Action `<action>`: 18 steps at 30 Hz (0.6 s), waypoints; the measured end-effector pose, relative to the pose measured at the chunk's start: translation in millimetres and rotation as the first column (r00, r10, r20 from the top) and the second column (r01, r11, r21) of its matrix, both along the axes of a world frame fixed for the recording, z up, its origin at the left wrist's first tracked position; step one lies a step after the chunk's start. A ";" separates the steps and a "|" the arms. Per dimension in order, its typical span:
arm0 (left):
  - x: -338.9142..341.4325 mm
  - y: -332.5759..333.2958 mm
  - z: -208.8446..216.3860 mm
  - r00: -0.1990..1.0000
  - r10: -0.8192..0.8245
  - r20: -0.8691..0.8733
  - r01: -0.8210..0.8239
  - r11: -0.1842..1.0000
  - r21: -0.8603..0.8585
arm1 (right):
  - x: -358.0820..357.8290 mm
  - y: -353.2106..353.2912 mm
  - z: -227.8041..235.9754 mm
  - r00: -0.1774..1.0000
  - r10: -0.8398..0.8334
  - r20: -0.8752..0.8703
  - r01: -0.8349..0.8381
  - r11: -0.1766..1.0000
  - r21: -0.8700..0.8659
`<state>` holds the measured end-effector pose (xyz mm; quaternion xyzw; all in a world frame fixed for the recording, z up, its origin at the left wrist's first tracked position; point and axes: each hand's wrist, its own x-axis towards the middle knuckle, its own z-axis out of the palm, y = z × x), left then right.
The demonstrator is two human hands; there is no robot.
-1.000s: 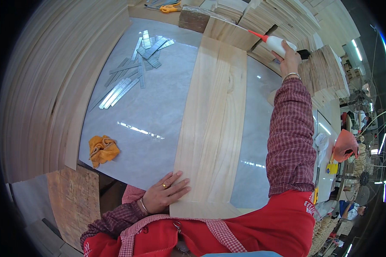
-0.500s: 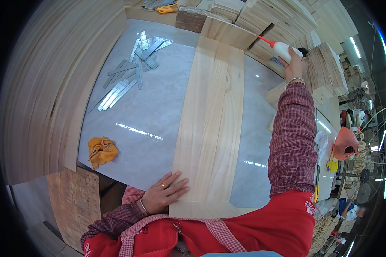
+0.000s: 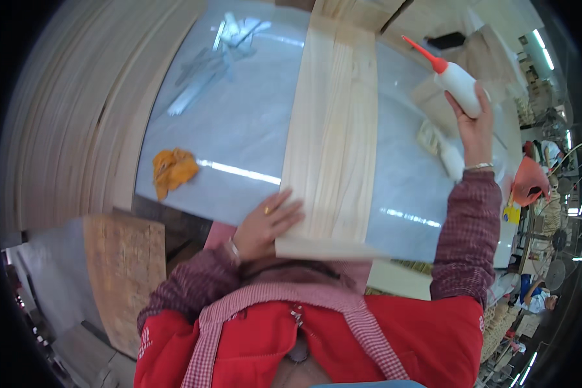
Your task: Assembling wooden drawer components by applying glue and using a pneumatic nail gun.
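Note:
A long pale wooden board (image 3: 333,123) runs away from me across the grey tabletop, with an upright wooden piece at its near end and another at its far end. On the board's near left edge rests my left hand (image 3: 269,222), its fingers stretched out and holding nothing. My right hand (image 3: 474,123) grips a white glue bottle (image 3: 458,85) with a long red nozzle. It is raised over the right side of the table, apart from the board, and the nozzle points up and to the left.
Several blurred metal staple strips (image 3: 223,61) lie at the far left of the tabletop (image 3: 239,136). An orange cloth (image 3: 173,171) sits nearer. Tall stacks of boards (image 3: 103,97) line the left side. At right are a second white bottle (image 3: 451,160) and, farther off, a person (image 3: 535,296).
My right hand has drawn the glue bottle back from the board's far end, toward me and to the right. My left hand stays on the board's near edge. The whole view has shifted.

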<state>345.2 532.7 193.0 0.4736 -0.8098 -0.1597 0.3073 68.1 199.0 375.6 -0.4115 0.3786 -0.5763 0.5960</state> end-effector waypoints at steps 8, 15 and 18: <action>-8.8 -3.3 -3.7 0.987 0.115 -0.115 -0.122 0.991 -0.059 | -18.3 211.3 -6.4 0.974 0.158 -0.162 -0.122 0.969 0.216; -7.9 -0.2 -14.8 0.988 0.136 -0.073 -0.142 0.986 -0.082 | 3.4 281.5 -19.7 0.915 0.275 -0.296 -0.207 0.948 0.241; -6.2 0.8 -17.4 0.989 0.135 -0.060 -0.138 0.989 -0.056 | 15.8 290.8 -17.9 0.910 0.249 -0.333 -0.185 0.959 0.213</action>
